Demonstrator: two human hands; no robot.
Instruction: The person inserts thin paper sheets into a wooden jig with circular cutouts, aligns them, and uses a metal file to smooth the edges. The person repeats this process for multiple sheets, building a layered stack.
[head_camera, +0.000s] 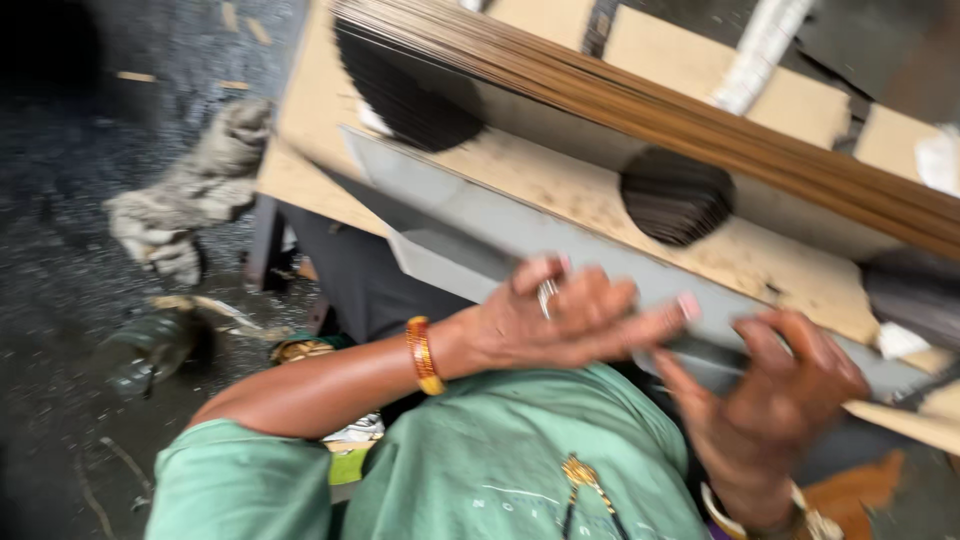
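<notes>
A wooden board (560, 190) with two round holes full of dark thin sticks lies tilted in front of me. A thick bundle of long brown sticks (700, 120) runs across its top. My left hand (560, 315), with a ring and an orange bangle on the wrist, rests on the grey metal edge (480, 225) at the board's front. My right hand (780, 400) is curled next to it, fingers bent at the same edge. The picture is blurred, so I cannot tell what lies between the fingers of either hand.
A crumpled grey rag (190, 200) lies on the dark gritty floor (60, 180) at the left. A dark object (150, 345) sits on the floor below it. My green garment (500, 460) fills the lower middle.
</notes>
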